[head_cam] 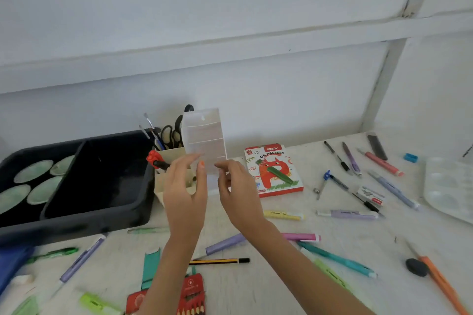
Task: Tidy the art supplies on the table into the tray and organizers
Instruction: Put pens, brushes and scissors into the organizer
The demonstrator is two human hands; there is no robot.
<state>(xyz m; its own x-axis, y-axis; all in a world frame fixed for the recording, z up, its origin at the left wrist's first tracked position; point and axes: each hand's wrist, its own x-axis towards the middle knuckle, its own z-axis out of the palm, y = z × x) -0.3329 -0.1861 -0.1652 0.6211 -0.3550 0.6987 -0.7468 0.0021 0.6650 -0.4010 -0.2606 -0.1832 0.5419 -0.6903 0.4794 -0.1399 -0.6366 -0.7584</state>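
Observation:
Both hands hold up a clear plastic sleeve (204, 135) with ruled white bands, upright above the table's middle. My left hand (185, 194) pinches its lower left edge and my right hand (235, 189) pinches its lower right edge. Behind the sleeve stands a beige organizer (171, 158) with scissors, brushes and a red marker in it. The dark tray (102, 202) lies at the left, holding pale green oval dishes (33, 181) in its left half. Loose pens and highlighters (345, 213) are scattered over the white table (332, 289).
An oil pastels box (273, 171) lies right of the organizer. A clear paint palette (450, 186) sits at the far right edge. A black eraser (417, 267), an orange pencil (442, 284), a red pencil case (190, 294) and a striped pencil (220, 261) lie near the front.

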